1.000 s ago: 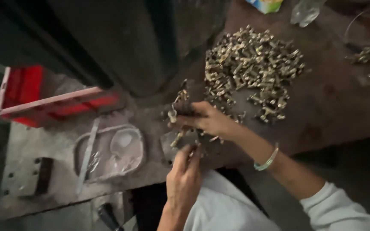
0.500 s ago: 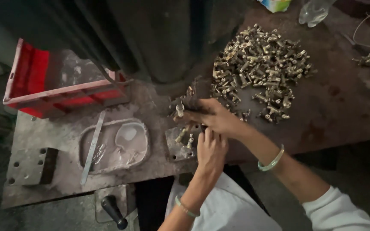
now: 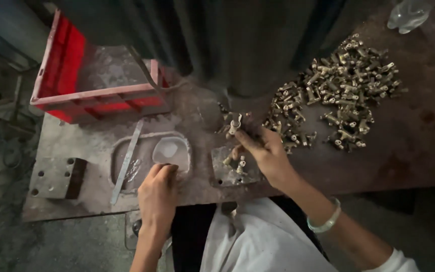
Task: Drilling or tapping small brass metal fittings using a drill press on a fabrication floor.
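Observation:
My right hand (image 3: 264,151) holds a small brass fitting (image 3: 234,124) upright between its fingertips, just in front of the base of a dark machine column (image 3: 237,45). Under that hand lies a small square metal plate (image 3: 232,168) with a couple of brass pieces on it. A big pile of brass fittings (image 3: 343,85) is spread on the brown table to the right. My left hand (image 3: 158,194) rests with curled fingers at the near edge of a shallow oval recess (image 3: 149,156) in the grey metal plate, holding nothing that I can see.
A red plastic crate (image 3: 91,98) stands at the back left. A thin metal strip (image 3: 125,160) lies across the recess. A drilled metal block (image 3: 56,176) sits at the left edge. A clear plastic bottle (image 3: 409,15) stands at the far right.
My left hand has left the small plate beside the right hand and moved left to the oval recess. My right hand stays by the machine base with the fitting.

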